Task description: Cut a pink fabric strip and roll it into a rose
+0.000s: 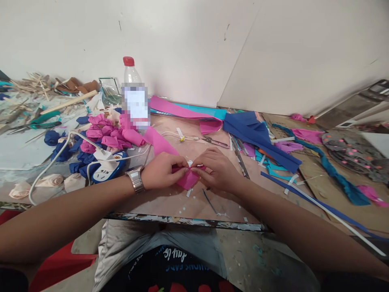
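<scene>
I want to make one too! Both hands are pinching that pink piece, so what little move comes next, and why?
Probably press the pinched spot down flat. The left hand and right hand both pinch the pink piece where they meet, and it sits low over the table, so a firm surface is right underneath.

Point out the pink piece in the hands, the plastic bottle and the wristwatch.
pink piece [187,181]: head view, its lower corner.
plastic bottle [131,76]: head view, clear shoulder.
wristwatch [135,179]: head view, metal band.
</scene>
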`<act>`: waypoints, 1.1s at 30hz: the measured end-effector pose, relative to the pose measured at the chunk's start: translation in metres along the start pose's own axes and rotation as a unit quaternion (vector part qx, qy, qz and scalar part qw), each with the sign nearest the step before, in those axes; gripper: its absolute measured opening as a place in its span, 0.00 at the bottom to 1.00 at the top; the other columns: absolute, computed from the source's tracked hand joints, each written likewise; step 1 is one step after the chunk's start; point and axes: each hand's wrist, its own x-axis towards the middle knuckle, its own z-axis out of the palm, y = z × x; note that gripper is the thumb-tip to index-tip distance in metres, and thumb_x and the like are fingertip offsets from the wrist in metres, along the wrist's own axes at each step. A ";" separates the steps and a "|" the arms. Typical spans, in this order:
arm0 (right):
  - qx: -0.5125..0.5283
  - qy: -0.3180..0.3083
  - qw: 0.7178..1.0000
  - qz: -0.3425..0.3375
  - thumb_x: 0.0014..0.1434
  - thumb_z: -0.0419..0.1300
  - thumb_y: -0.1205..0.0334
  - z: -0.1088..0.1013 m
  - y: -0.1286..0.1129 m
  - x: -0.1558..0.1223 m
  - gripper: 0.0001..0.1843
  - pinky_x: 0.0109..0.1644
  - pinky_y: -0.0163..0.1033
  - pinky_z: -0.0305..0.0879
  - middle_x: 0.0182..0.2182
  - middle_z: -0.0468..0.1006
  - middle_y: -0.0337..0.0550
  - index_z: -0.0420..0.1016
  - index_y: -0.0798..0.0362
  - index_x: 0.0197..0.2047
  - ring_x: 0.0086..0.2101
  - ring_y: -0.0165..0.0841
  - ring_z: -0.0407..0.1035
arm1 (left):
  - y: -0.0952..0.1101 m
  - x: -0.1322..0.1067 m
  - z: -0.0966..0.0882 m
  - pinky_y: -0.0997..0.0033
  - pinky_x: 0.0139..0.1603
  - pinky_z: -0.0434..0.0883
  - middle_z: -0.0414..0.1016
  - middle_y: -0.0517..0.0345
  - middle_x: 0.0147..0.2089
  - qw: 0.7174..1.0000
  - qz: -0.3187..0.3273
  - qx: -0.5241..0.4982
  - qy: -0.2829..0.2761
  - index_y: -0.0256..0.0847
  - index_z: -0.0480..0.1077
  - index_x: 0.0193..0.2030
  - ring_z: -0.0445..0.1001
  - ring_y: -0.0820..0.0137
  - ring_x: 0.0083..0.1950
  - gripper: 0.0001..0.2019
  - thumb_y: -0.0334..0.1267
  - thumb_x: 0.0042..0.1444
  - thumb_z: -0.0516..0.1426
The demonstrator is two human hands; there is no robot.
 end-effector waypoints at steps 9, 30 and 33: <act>-0.011 -0.032 0.999 0.012 0.72 0.60 0.59 -0.001 0.001 0.000 0.07 0.50 0.49 0.63 0.36 0.85 0.43 0.77 0.50 0.42 0.36 0.38 0.75 | 0.000 -0.001 -0.002 0.70 0.38 0.64 0.84 0.54 0.37 0.998 0.006 0.057 -0.009 0.40 0.80 0.40 0.78 0.68 0.35 0.13 0.42 0.68 0.56; 0.003 0.042 0.999 -0.015 0.67 0.65 0.63 -0.003 -0.002 0.003 0.05 0.48 0.48 0.72 0.36 0.87 0.42 0.83 0.45 0.42 0.38 0.38 0.78 | 0.004 0.001 -0.003 0.72 0.32 0.60 0.77 0.61 0.28 0.999 -0.017 -0.028 -0.017 0.38 0.76 0.33 0.69 0.73 0.28 0.09 0.32 0.61 0.54; -0.008 0.049 0.998 -0.026 0.66 0.65 0.63 -0.004 -0.003 0.002 0.05 0.47 0.48 0.71 0.36 0.87 0.41 0.84 0.44 0.41 0.37 0.38 0.77 | 0.004 0.002 -0.002 0.73 0.32 0.61 0.76 0.63 0.27 0.998 -0.030 -0.061 -0.019 0.38 0.77 0.35 0.68 0.74 0.28 0.10 0.28 0.57 0.53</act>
